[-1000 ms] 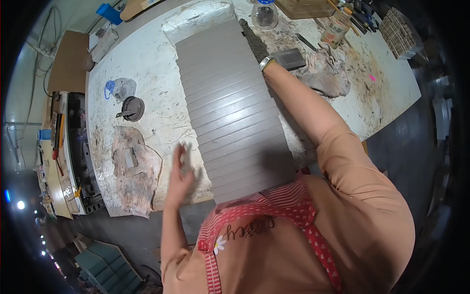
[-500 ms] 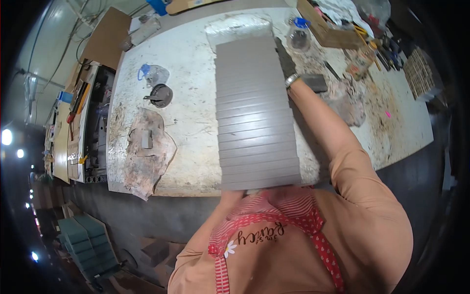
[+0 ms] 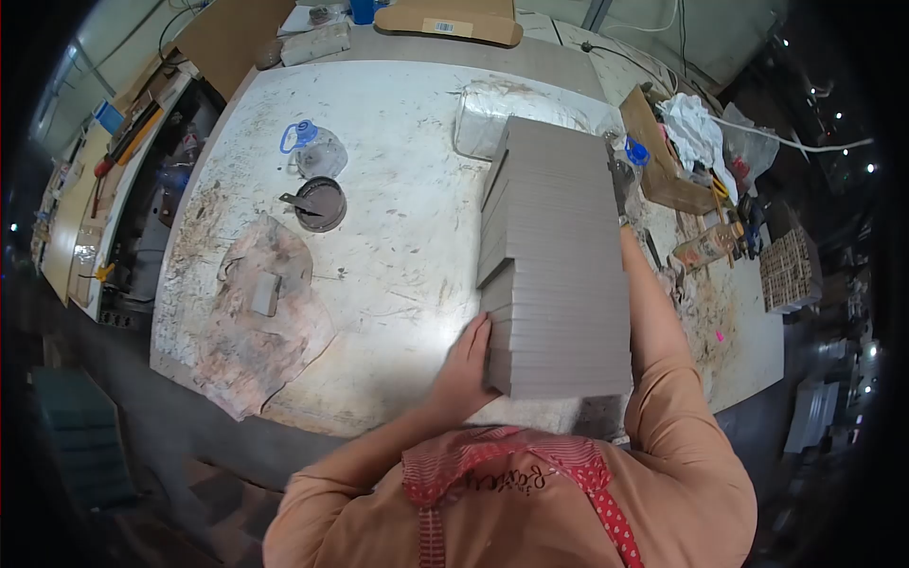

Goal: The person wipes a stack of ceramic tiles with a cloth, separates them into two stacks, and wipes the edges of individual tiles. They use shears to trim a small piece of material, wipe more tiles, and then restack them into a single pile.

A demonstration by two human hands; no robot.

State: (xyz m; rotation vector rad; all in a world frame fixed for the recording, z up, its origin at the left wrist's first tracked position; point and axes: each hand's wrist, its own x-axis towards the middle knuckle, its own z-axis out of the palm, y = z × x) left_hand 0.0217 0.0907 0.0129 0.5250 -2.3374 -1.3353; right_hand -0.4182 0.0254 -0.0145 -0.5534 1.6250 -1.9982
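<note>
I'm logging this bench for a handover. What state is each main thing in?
Grey stack: close-packed, left side stepped
Left hand: against the stack's left side
Right hand: hidden
Round tin: open, tool inside
Cloth: spread, creased, stained
Small block: lying on the cloth
Wooden box: open, filled

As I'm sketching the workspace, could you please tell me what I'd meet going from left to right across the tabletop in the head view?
Stained cloth, left hand, stack of grey slabs, bottle, woven-looking block.
</note>
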